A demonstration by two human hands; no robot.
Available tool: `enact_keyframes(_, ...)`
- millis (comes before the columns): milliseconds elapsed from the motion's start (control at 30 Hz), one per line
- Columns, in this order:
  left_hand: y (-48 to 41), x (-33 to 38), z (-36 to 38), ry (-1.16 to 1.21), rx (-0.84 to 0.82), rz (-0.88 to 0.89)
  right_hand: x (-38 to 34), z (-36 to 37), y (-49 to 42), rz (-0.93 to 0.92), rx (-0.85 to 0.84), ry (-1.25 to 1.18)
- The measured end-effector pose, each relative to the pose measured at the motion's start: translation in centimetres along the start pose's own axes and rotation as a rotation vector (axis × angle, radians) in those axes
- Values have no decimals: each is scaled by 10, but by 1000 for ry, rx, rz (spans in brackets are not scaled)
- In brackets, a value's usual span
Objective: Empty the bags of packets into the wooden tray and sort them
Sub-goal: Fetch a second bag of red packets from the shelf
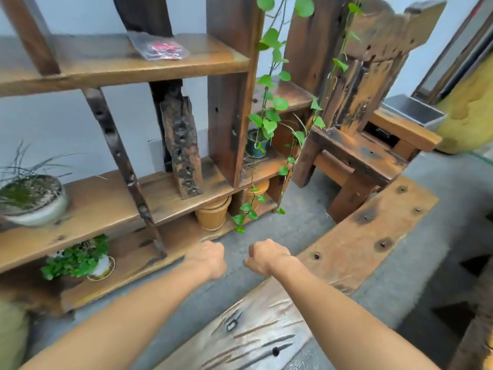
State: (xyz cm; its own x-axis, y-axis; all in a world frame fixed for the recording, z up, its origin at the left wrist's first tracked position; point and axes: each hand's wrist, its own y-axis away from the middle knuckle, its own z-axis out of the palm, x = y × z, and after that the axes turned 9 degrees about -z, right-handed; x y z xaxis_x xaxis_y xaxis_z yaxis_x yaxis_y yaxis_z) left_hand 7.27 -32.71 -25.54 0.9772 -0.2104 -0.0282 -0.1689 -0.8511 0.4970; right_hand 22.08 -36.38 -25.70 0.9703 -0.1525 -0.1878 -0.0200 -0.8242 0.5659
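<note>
So, left hand (206,259) and right hand (266,256) both fisted, holding nothing, wooden shelf (149,62) ahead, clear bag (158,46) up top, trailing vine (269,116) beyond the knuckles, plank (360,236) just right.

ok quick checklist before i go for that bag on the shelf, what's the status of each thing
1. Bag located: ok. A clear plastic bag with red contents lies on the top shelf.
2. Left hand free: ok. It is curled in a loose fist and nothing shows in it.
3. Right hand free: ok. It is fisted too, with nothing visible in it.
4. Path to the bag: ok. Nothing stands between the hands and the shelf front.
5. Wooden tray located: not ok. No tray can be picked out in this view.
6. Bag's contents are packets: cannot tell. The picture is too blurred there.
</note>
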Motion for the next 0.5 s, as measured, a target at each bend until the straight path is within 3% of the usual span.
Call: enact_keyframes(500,-78,-41,-211,73,307,-222,-63,-221,-111,-343,72,168)
